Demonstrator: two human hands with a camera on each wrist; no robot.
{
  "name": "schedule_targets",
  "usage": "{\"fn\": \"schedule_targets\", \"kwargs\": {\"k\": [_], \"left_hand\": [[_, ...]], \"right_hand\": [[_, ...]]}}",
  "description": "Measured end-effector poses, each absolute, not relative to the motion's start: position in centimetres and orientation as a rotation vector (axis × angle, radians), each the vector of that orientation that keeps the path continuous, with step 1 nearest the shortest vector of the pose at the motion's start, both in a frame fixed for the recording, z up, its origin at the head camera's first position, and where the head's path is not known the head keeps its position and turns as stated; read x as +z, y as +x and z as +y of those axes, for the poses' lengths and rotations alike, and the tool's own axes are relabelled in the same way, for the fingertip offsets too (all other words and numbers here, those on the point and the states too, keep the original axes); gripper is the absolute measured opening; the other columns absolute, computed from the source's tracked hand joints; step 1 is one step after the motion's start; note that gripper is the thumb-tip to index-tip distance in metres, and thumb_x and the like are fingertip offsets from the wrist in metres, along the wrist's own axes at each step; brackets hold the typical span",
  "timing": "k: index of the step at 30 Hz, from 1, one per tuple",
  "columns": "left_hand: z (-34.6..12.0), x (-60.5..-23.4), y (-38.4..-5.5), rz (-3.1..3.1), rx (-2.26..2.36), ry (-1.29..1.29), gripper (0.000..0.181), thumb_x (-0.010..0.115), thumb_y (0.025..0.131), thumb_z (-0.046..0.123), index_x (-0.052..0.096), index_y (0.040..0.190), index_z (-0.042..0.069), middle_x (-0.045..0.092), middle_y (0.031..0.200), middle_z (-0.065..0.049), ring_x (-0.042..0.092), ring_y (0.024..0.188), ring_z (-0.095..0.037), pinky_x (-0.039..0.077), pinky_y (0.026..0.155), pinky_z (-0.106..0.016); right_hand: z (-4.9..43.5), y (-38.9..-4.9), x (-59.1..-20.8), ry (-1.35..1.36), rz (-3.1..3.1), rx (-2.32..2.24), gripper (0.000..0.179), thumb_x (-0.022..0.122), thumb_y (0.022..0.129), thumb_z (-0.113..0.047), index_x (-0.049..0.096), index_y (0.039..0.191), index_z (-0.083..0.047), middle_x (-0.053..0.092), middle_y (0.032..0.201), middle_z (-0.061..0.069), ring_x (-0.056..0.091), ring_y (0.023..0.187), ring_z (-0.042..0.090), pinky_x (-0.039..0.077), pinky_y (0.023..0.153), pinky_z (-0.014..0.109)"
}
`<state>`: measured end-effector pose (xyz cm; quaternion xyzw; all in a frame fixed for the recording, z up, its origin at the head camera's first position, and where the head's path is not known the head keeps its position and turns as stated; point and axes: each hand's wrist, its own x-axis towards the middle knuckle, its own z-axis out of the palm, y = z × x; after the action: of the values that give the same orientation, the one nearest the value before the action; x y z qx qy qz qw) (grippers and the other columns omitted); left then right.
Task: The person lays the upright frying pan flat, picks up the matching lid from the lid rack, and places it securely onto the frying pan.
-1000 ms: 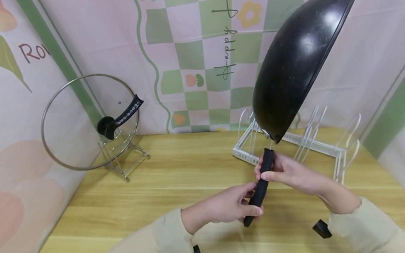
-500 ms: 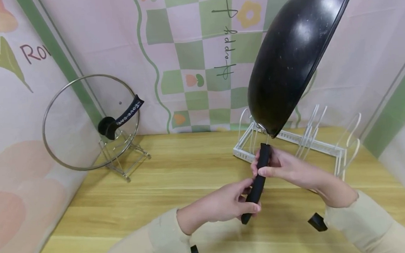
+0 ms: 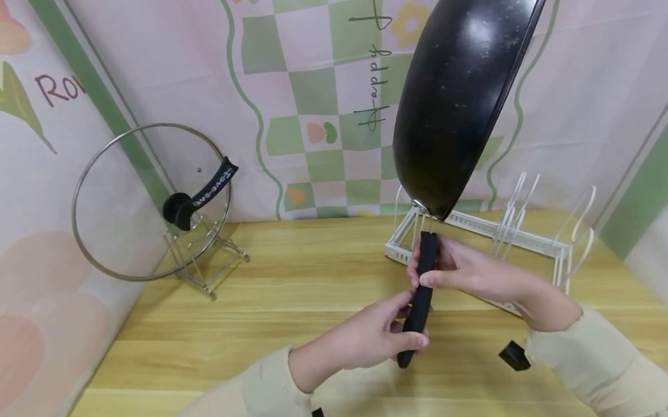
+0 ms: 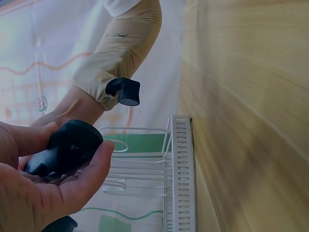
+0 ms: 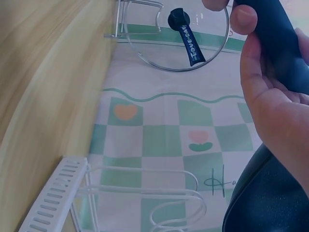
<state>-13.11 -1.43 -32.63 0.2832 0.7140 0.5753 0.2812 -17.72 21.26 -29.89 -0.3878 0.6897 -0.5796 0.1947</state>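
A black wok point(image 3: 464, 86) is held up in the air, tilted on its side with its dark outer bottom facing left and its rim to the right. Its black handle point(image 3: 422, 305) slants down toward me. My right hand point(image 3: 467, 270) grips the handle's upper part near the metal joint, thumb across the top. Lower down, near the handle's end, my left hand point(image 3: 376, 336) holds it between thumb and fingers. In the left wrist view the handle's end point(image 4: 72, 147) lies among the left fingers. The wok's inside is hidden.
Behind and below the wok, a white wire rack point(image 3: 478, 225) with upright dividers stands on the wooden table point(image 3: 249, 328). At the left, a glass lid point(image 3: 115, 203) with a black handle leans upright in a small metal stand point(image 3: 208, 267). Patterned cloth point(image 3: 326, 88) hangs behind.
The wok has shifted left and slightly up, its handle turning a little more upright. My right hand has moved left with it; the left hand moved only slightly. Lid and rack have stayed put.
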Motion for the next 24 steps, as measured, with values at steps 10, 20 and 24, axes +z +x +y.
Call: {"fn": "schedule_targets", "kwargs": {"k": [10,20,24], "left_hand": [[-1.7,-32.7,-13.1,1.914,1.565,0.786,0.030,0.063,0.101,0.001,0.050,0.127,0.002,0.063,0.095,0.001,0.069,0.086,-0.013,0.056,0.078,-0.023],[-2.0,-32.8,-12.8,1.937,1.597,0.752,0.041,0.064,0.101,0.002,0.047,0.138,0.005,0.064,0.094,0.001,0.069,0.084,-0.014,0.056,0.073,-0.022],[-2.1,-33.0,-12.7,1.926,1.615,0.757,0.040,0.063,0.101,0.002,0.047,0.137,0.005,0.064,0.093,0.001,0.068,0.082,-0.011,0.055,0.072,-0.021]], "right_hand": [[20.7,-18.7,-29.6,-1.180,1.934,-1.561,0.020,0.054,0.103,0.002,0.039,0.114,0.009,0.062,0.099,0.013,0.062,0.090,0.021,0.055,0.085,0.031],[20.1,-19.2,-29.6,-1.126,1.908,-1.561,0.022,0.056,0.103,0.000,0.039,0.114,0.007,0.059,0.099,0.014,0.059,0.091,0.022,0.054,0.085,0.032],[20.0,-19.5,-29.7,-1.136,1.893,-1.550,0.023,0.056,0.102,0.001,0.038,0.115,0.006,0.059,0.099,0.014,0.060,0.090,0.024,0.054,0.086,0.033]]}}
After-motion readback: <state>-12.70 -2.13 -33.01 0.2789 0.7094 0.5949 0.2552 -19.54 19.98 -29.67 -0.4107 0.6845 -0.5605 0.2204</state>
